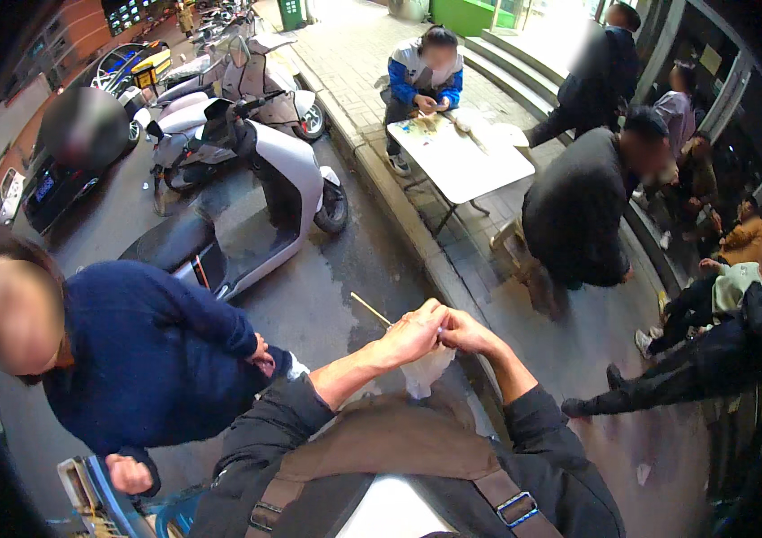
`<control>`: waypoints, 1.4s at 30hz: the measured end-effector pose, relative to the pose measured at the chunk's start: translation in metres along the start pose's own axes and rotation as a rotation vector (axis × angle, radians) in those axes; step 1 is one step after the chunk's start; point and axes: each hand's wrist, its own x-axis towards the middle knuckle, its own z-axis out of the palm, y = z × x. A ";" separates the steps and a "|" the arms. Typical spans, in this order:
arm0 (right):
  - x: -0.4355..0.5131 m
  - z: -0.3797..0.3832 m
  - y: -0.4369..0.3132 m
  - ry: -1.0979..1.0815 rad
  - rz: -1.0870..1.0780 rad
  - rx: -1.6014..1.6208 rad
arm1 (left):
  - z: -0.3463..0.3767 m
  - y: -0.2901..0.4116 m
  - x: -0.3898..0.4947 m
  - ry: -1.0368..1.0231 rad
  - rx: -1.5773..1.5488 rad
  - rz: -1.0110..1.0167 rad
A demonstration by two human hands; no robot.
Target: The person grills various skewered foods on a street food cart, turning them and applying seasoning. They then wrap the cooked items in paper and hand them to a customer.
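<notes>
In front of my brown apron (387, 447), both hands meet. My left hand (413, 335) is closed around a translucent plastic bag (429, 373), which hangs below the fingers. A thin wooden stick (371, 309) juts out past the left hand, up and to the left; its other end is hidden by that hand. My right hand (471, 331) pinches the top of the bag beside the left fingertips. What lies inside the bag cannot be made out.
A person in dark blue (152, 350) stands close at left. Beyond are parked scooters (286, 175) and a stone curb (414, 235). A person sits at a white folding table (468, 175) bearing food scraps. More people stand and sit near the steps (512, 70) at right.
</notes>
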 end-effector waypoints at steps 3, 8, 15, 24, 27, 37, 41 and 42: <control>0.064 -0.061 -0.023 0.116 0.168 -0.186 | -0.036 -0.025 0.031 0.238 0.118 0.152; 0.182 -0.188 -0.052 0.138 0.046 -0.346 | -0.071 -0.091 0.028 0.286 -0.006 -0.055; 0.354 -0.402 -0.047 0.096 0.104 -0.711 | 0.008 -0.213 -0.070 0.640 0.016 -0.917; 0.540 -0.623 0.024 0.340 0.083 -1.333 | 0.188 -0.137 -0.213 0.785 -0.328 -1.738; 0.583 -0.673 0.063 0.440 -0.112 -1.390 | 0.216 -0.105 -0.197 1.025 -0.636 -1.774; 0.723 -0.717 0.104 0.263 -0.100 -1.301 | 0.233 -0.050 -0.137 0.701 -0.246 -2.077; 0.726 -0.682 0.090 0.306 -0.093 -1.305 | 0.265 -0.041 -0.121 1.062 -0.395 -2.040; 0.724 -0.673 0.088 0.319 -0.099 -1.310 | 0.275 -0.037 -0.117 1.154 -0.444 -1.935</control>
